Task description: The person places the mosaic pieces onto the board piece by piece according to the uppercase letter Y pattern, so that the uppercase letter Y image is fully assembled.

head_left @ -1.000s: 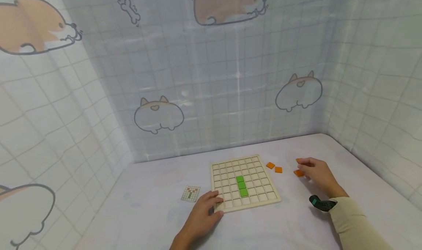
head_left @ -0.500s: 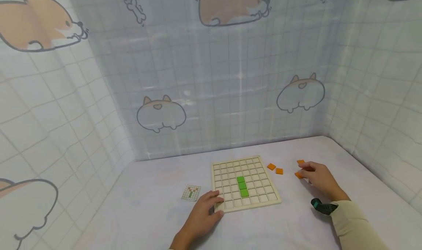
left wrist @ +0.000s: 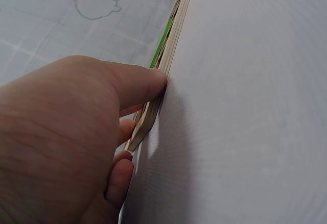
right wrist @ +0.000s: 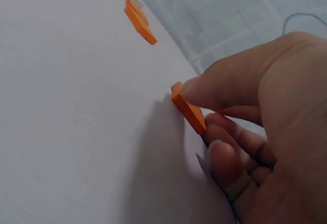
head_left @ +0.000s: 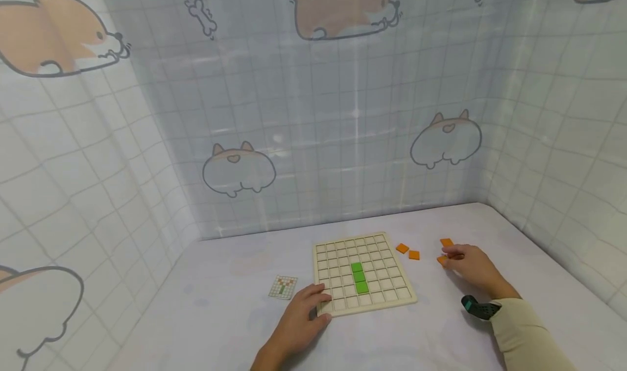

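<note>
A pale grid board [head_left: 372, 307] lies on the table, with a column of green square tiles [head_left: 360, 278] set into its cells. At the board's near-left corner, my left hand [head_left: 300, 317] holds it; in the left wrist view the thumb [left wrist: 145, 82] presses the board's edge [left wrist: 146, 121] and other fingers reach round the corner. To the right, my right hand [head_left: 474, 266] pinches an orange square tile [right wrist: 189, 110] low over the table, thumb on its upper face. Another orange tile [head_left: 447, 242] lies just beyond those fingertips.
Two more orange tiles [head_left: 414, 255] lie beside the board's right edge. Left of the board is a small printed pattern card [head_left: 283, 287]. Patterned curtains [head_left: 313, 104] enclose the white table [head_left: 220, 305] at the back and sides.
My right hand has drawn slightly nearer, from between the two far-right orange tiles to the closer one, uncovering the farther tile. The left hand stays at the board's corner.
</note>
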The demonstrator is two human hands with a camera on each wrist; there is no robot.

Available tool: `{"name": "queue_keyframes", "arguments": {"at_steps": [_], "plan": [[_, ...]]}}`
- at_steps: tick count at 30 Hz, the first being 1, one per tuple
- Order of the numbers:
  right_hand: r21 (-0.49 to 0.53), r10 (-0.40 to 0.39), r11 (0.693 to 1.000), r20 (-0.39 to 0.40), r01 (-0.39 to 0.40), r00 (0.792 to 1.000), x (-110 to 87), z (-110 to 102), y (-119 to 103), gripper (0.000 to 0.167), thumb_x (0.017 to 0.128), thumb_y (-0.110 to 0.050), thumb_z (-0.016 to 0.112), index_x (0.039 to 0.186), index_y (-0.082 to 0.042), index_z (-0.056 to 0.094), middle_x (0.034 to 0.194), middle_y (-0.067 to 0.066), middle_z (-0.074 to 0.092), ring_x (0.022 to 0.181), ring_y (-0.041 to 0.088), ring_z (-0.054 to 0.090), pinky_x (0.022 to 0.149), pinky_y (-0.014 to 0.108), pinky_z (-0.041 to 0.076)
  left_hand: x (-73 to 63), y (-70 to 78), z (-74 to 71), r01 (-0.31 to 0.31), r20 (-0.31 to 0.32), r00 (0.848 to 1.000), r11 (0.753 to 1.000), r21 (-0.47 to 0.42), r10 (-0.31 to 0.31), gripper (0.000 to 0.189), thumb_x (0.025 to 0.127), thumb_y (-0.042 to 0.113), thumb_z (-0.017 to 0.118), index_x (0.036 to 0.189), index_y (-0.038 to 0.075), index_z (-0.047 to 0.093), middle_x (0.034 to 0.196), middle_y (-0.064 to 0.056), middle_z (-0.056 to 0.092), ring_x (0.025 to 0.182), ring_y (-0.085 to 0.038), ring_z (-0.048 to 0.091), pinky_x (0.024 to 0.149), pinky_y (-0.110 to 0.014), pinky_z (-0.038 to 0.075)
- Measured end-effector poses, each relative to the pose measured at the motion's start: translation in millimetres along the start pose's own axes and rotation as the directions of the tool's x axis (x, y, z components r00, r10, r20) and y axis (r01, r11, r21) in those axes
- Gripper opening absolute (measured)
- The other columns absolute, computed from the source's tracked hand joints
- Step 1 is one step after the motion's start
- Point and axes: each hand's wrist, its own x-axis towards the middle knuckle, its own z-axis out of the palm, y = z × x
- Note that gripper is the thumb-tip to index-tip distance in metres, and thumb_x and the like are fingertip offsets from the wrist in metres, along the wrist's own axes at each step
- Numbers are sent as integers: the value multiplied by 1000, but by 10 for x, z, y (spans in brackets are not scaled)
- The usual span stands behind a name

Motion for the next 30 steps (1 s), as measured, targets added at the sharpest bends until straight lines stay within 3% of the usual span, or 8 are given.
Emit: {"name": "queue_keyframes", "arguments": {"at_steps": [8,17,26,30], "plan": [[-75,13,997,27,-11,1000,3,11,-92,44,90,-15,68,125,11,62,116,27,59,108,43,55,91,59,48,12,-11,6,13,10,1000,1000,2,-13,35,92,30,69,125,19,69,147,-1,51,141,-31,39,114,-57,31],[-2,-10,1000,-43,10,999,-26,51,-58,32,90,-15,70,115,4,64,108,19,64,100,35,58,85,52,50,-2,16,-14,16,8,1000,1000,1,-16,35,91,28,69,125,18,69,147,-2,51,141,-32,39,114,-58,30],[65,20,998,-103,-14,994,-52,58,-50,32,95,-20,65,118,2,65,115,23,65,109,41,57,91,58,47,-6,29,-27,19,6,1000,1000,-13,-19,35,92,28,70,125,19,69,147,-2,51,141,-31,38,114,-58,30],[130,43,991,-114,-28,993,-54,54,-101,33,97,-20,62,122,3,63,118,24,63,99,33,60,78,41,55,0,42,-38,21,8,1000,1000,-14,-21,35,92,29,70,125,19,69,147,-1,51,141,-31,38,114,-58,30]]}}
